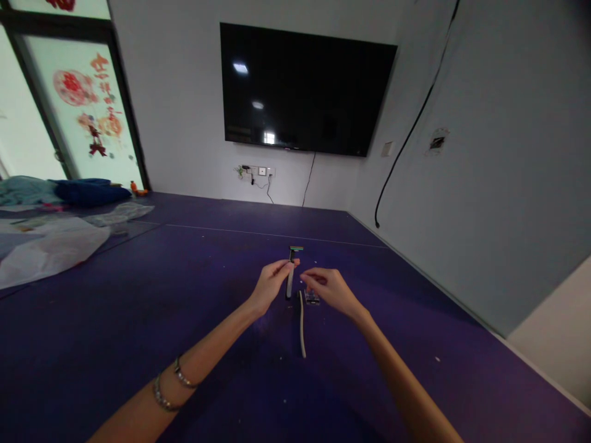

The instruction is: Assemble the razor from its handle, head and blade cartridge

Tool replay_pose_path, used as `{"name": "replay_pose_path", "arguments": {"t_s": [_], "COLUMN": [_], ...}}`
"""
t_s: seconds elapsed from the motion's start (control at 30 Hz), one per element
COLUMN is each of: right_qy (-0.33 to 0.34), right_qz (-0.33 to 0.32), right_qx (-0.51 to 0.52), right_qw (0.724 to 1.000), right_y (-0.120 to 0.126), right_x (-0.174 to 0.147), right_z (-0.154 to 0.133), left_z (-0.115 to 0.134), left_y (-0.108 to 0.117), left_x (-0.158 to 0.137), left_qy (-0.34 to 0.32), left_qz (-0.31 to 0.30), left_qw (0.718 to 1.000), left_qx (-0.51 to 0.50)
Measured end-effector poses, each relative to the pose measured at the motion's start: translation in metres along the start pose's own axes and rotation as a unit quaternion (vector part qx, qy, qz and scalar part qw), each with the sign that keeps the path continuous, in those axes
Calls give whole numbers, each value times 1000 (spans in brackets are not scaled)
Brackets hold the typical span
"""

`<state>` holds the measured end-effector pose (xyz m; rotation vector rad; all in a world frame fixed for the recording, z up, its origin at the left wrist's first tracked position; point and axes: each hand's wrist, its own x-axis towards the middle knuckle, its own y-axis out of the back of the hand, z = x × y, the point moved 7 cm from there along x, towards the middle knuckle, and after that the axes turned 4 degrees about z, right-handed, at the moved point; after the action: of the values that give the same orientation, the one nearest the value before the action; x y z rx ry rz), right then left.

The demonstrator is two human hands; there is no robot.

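Note:
A razor with a grey handle stands nearly upright in my left hand, its head at the top, thumb and fingers closed round the upper handle. My right hand is just to the right, its thumb and fingertips pinched together close to the razor but apart from it. Whether something small is in that pinch is too hard to make out. Beneath the right hand lies a small clear packet, partly covered by the fingers. A long, slightly curved pale stick-like piece with a dark upper end rests on the purple surface beside it.
White plastic sheeting and blue cloth lie at the far left, near a small orange object. A television hangs on the wall behind. On the right, a black cable dangles along the wall.

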<state>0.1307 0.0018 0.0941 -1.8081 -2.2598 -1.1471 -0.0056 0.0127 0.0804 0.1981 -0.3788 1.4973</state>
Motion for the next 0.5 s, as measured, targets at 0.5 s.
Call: {"name": "replay_pose_path", "arguments": {"t_s": [0.5], "right_qy": [-85], "right_qz": [16], "right_qx": [-10], "right_qw": [996], "right_y": [-30], "right_x": [-5], "right_z": [6], "left_z": [-3], "left_y": [13], "left_x": [3], "left_qy": [95], "left_qz": [64], "left_qw": [993], "left_qx": [13]}}
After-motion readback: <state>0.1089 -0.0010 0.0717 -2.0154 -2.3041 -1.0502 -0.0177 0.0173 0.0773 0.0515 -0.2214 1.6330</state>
